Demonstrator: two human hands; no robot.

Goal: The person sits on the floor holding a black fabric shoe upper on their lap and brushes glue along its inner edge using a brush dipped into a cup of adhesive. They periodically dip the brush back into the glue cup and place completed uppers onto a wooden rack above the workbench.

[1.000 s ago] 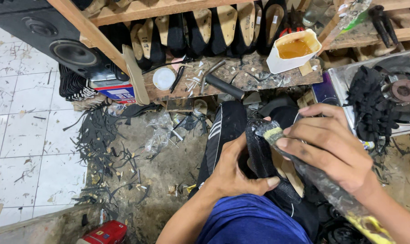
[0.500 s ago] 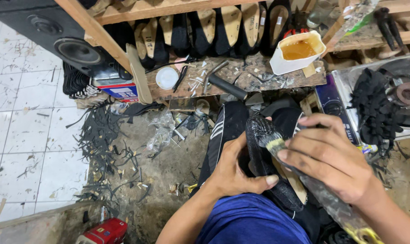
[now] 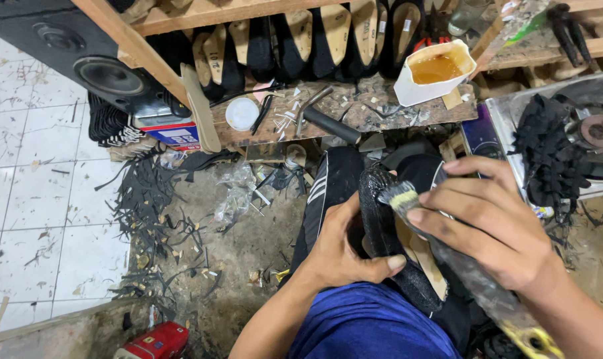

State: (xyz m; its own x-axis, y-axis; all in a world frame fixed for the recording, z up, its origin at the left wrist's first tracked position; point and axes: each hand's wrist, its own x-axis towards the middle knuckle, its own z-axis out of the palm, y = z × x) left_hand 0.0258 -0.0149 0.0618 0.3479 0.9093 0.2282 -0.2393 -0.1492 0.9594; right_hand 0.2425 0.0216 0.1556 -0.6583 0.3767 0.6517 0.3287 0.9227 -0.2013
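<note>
- Black and glossy where it is already wet, the shoe (image 3: 388,219) sits on your lap, just below the bench (image 3: 354,113), with its opening turned up towards you.
- Your left hand (image 3: 341,249) has its fingers curled around the shoe's near side, thumb stretched along the rim; hold that grip firm so the shoe cannot roll under the stroke.
- Your right hand (image 3: 494,229) is closed around the brush (image 3: 398,196), fingertips pinched low near the pale bristles, which touch the rim. That low pinch suits fine control, I'd judge.
- Work in short strokes along the edge and spread the coat thin and even; a thick bead would likely run inside.
- Keep your left thumb just clear of the wet strip, since it lies very close to the bristles.
- The glue tub (image 3: 434,70) stands well apart on the bench, up and to the right; when you reload, wipe the excess on its lip so nothing drips on the way back.
- Turn the shoe with the left hand rather than twisting the right wrist.
</note>
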